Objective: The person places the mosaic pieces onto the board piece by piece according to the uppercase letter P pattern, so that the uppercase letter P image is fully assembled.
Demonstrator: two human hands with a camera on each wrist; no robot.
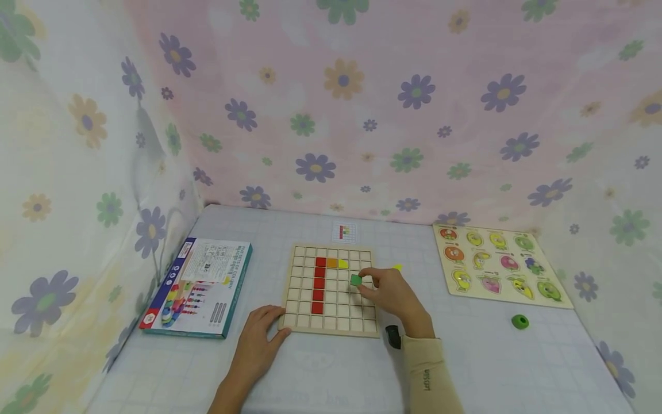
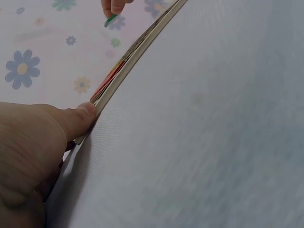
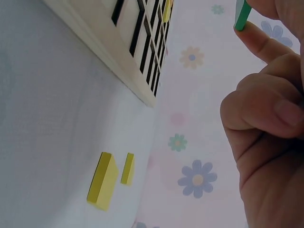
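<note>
A wooden grid board (image 1: pixel 331 329) lies on the table. Several red tiles (image 1: pixel 318 283) form a column in it, with an orange tile (image 1: pixel 332 263) and a yellow tile (image 1: pixel 343 264) to the right of the top one. My left hand (image 1: pixel 257 339) holds the board's near left corner, the thumb (image 2: pixel 80 118) against the front edge. Over the board's right half, my right hand (image 1: pixel 390 291) pinches a small green tile (image 1: pixel 355 280) between thumb and index finger, above the squares. Two yellow pieces (image 3: pixel 100 183) lie on the table to the board's right.
Behind the board lies a small pattern card (image 1: pixel 351 240). A flat toy box (image 1: pixel 207 310) is at left. At right are a fruit puzzle board (image 1: pixel 476 275) and a green bead (image 1: pixel 519 321). Beside the right wrist sits a black object (image 1: pixel 393 337). Flowered cloth walls surround the table.
</note>
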